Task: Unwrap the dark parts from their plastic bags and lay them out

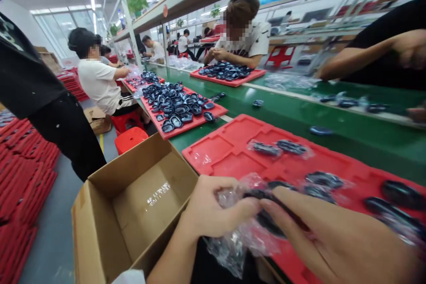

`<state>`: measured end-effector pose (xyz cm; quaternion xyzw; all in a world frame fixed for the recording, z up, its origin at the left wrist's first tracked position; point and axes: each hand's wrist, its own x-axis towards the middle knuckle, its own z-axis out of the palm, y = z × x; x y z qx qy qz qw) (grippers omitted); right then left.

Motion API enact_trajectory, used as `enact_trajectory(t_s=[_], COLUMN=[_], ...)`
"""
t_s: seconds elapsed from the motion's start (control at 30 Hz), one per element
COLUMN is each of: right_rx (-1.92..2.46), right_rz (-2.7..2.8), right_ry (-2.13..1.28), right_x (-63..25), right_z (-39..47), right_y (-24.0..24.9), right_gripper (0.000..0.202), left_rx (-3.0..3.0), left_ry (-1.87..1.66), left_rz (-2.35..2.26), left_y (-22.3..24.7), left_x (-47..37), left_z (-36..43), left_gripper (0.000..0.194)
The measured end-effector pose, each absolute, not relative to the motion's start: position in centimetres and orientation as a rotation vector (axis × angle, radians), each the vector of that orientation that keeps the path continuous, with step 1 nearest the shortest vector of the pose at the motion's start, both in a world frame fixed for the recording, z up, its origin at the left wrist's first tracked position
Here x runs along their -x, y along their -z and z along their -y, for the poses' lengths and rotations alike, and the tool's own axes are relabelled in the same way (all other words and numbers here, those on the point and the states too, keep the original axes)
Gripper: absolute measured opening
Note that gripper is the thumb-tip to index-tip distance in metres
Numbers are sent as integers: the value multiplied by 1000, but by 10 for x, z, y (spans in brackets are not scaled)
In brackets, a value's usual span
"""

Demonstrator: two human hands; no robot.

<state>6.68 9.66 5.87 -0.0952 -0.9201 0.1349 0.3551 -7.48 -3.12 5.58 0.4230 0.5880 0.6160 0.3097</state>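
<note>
My left hand (213, 213) is closed on a crumpled clear plastic bag (233, 248) above the front edge of the red tray (239, 128). Pinched in my right hand (319, 226) is a dark, glossy oval part (271, 222), its near end at the bag's mouth. The fingers of both hands meet there, and my right hand hides much of the part. On the tray beyond lie dark parts in clear bags (291, 146), with more bagged parts (322, 179) close to my right hand. Unwrapped dark parts (402, 194) rest at the right.
An open cardboard box (133, 239) stands left of my hands. Behind it, a red tray (216, 110) bears a heap of dark parts on the green table (239, 102). Several people work around the table; one (60, 111) stands at left. Red trays (26, 195) are stacked there.
</note>
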Motion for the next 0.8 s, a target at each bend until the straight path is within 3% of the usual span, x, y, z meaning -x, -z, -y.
enact_trajectory(t_s=[0.2, 0.5, 0.67, 0.8], right_rx=[214, 281, 234, 289], right_rz=[2525, 2478, 2367, 1991], right_ry=[-425, -886, -1423, -1769], right_x=[-95, -100, -97, -93], right_z=[-97, -84, -79, -63], right_y=[-78, -81, -82, -83], right_gripper=[48, 48, 51, 58], left_rx=[-1136, -1207, -1194, -1139], left_ry=[-1441, -1441, -1348, -1507], left_rz=[-1535, -1554, -1455, -1272], left_y=[-48, -55, -54, -42], left_x=[60, 61, 71, 70], left_z=[30, 33, 40, 39], left_gripper=[39, 34, 36, 41])
